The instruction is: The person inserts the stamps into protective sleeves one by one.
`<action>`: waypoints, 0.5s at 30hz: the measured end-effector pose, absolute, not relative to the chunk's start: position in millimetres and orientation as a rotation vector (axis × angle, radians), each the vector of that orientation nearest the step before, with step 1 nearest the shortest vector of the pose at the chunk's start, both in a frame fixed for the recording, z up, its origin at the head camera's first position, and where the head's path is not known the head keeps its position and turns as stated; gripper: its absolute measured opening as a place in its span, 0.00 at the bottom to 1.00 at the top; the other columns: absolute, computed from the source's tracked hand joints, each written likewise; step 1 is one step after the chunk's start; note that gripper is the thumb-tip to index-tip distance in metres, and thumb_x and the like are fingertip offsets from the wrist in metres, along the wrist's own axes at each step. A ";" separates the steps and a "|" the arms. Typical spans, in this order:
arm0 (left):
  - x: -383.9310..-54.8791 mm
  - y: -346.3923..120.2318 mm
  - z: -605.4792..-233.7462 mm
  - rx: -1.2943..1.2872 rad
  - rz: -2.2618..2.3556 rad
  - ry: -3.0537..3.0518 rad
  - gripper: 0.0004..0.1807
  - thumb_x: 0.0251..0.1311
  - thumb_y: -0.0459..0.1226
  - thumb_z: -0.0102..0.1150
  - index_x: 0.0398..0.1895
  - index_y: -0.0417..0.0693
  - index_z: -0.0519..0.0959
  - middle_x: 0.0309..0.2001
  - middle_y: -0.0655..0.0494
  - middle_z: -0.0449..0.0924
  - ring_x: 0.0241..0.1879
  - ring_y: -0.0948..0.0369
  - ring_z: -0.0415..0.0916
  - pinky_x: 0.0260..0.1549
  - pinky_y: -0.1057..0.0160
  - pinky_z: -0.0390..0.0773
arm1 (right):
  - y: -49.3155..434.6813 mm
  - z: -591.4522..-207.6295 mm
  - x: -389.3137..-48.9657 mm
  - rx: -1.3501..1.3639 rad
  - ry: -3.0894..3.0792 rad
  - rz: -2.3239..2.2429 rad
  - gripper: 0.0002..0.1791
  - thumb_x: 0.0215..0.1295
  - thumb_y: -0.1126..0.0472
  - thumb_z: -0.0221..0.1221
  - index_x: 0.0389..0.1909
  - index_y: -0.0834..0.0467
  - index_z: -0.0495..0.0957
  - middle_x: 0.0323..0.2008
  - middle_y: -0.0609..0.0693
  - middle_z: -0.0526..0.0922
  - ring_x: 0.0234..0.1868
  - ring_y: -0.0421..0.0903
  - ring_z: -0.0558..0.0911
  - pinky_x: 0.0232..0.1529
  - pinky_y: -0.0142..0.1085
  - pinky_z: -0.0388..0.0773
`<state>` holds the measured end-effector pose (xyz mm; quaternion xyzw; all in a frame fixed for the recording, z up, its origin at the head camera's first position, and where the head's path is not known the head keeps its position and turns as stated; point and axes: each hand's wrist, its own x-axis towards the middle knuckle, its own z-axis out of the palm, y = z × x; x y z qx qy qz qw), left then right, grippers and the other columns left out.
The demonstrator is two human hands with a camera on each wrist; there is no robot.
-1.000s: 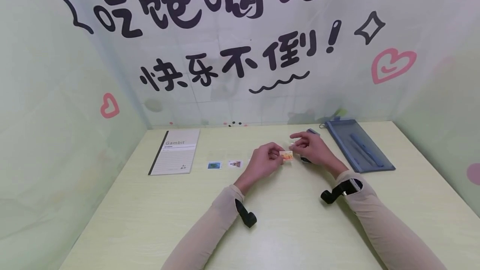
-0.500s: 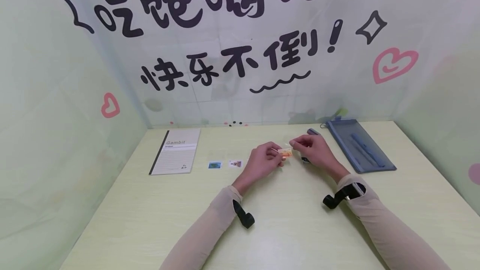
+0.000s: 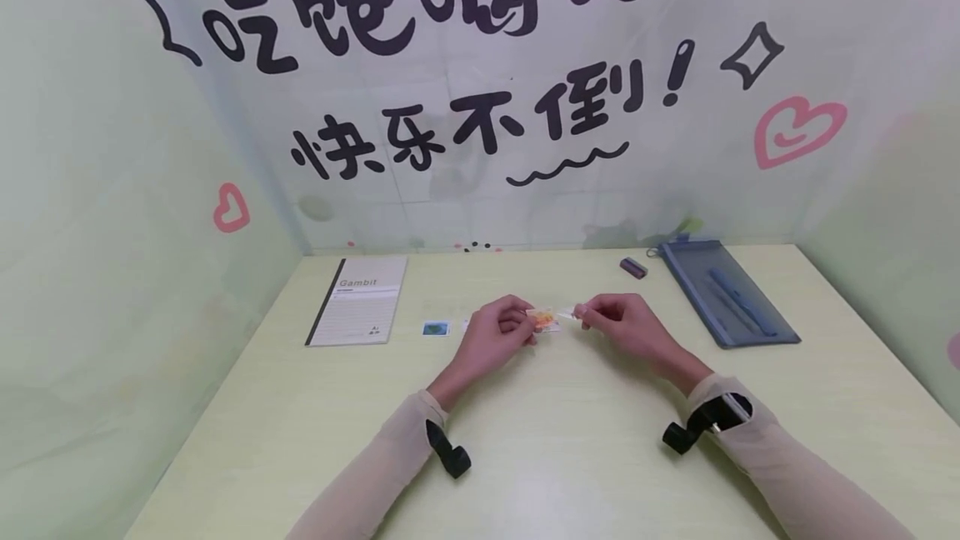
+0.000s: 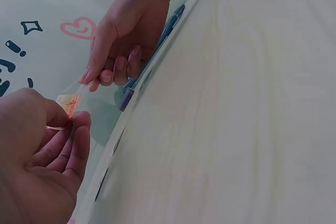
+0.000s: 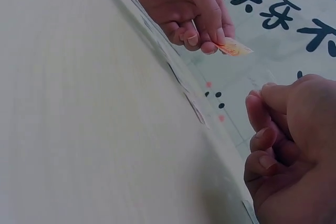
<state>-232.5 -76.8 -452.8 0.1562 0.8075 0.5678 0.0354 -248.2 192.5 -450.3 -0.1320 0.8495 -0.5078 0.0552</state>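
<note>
My left hand (image 3: 491,336) pinches a small orange-and-yellow stamp (image 3: 543,321) between thumb and fingers, above the table's middle. To its right, my right hand (image 3: 630,325) pinches a small clear plastic piece (image 3: 568,314) that looks like a thin sleeve. In the left wrist view the clear film reaches toward the stamp (image 4: 68,104); whether they touch I cannot tell. The right wrist view shows the stamp (image 5: 235,48) sticking out from the left fingertips. A blue-green stamp (image 3: 436,328) lies on the table left of my left hand, which mostly covers another one.
A notebook (image 3: 358,307) lies at the back left of the table (image 3: 525,440). At the back right is a blue mesh zip pouch (image 3: 727,294) with a blue pen (image 3: 738,298) in it. A small dark block (image 3: 633,267) sits beside the pouch.
Both hands have come lower and nearer me, the left one also shifting left with the stamp. The small dark block behind the right hand is now uncovered. A white-edged stamp is now mostly hidden.
</note>
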 end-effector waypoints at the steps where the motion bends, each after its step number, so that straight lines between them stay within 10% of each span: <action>1: -229.6 -80.7 -454.2 0.478 1.738 2.480 0.10 0.76 0.37 0.64 0.55 0.45 0.83 0.42 0.49 0.93 0.36 0.64 0.90 0.41 0.67 0.87 | 192.0 -451.4 -244.2 -0.412 2.557 -1.544 0.15 0.79 0.49 0.65 0.44 0.58 0.90 0.44 0.55 0.91 0.42 0.48 0.77 0.39 0.34 0.72; 15: -195.5 -115.6 -466.4 0.586 1.708 2.327 0.10 0.76 0.41 0.67 0.51 0.44 0.83 0.41 0.50 0.94 0.36 0.59 0.91 0.46 0.70 0.83 | 177.4 -459.9 -204.4 -0.358 2.321 -1.556 0.19 0.77 0.45 0.66 0.42 0.58 0.89 0.33 0.53 0.82 0.32 0.45 0.75 0.33 0.32 0.74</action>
